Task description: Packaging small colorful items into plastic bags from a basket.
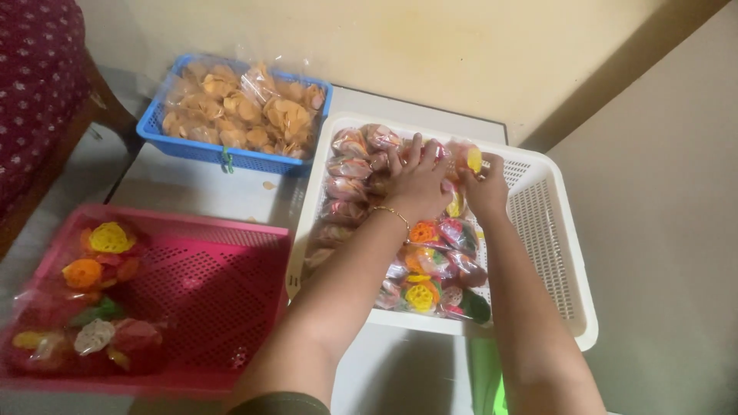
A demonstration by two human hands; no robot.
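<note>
Both my hands reach into a white perforated basket that holds several clear packets of coloured flower-shaped crackers. My left hand, with a gold bracelet on its wrist, presses down on packets at the far end. My right hand pinches a packet showing a yellow cracker at the basket's far side. A row of brownish packets lines the basket's left side.
A pink perforated basket at the left holds a few packets of coloured crackers in its left part. A blue basket of pale orange crackers in plastic stands behind. A cream wall runs at the back; maroon patterned cloth is at far left.
</note>
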